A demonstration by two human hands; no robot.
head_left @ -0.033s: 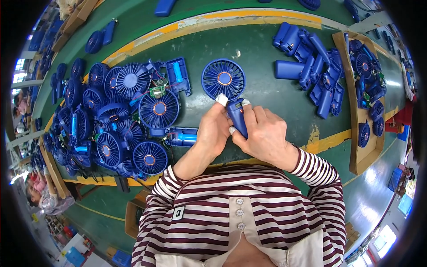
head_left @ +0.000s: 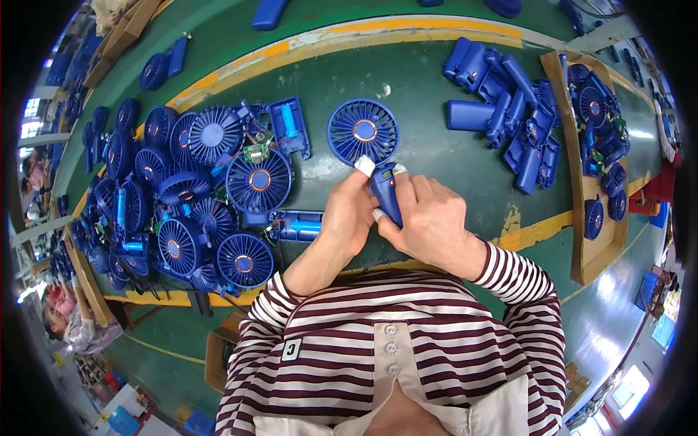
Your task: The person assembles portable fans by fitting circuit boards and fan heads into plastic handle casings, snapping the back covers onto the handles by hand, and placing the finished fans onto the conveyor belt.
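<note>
A blue handheld fan is held over the green table in front of me, its round grille (head_left: 363, 131) pointing away from me and its blue handle (head_left: 387, 195) slanting back between my hands. My left hand (head_left: 350, 211) grips it from the left, the white-capped thumb pressed where head meets handle. Around the handle's right side close the fingers of my right hand (head_left: 434, 218), which also wears white finger covers. The underside of the fan and some left fingertips are hidden.
At left lies a heap of blue fans (head_left: 178, 189), some with wires and a circuit board (head_left: 256, 152) exposed. Several blue handle shells (head_left: 502, 109) are piled at right, beside a cardboard tray (head_left: 579, 247) holding more fans. A conveyor-like green strip (head_left: 320, 16) runs beyond the yellow line.
</note>
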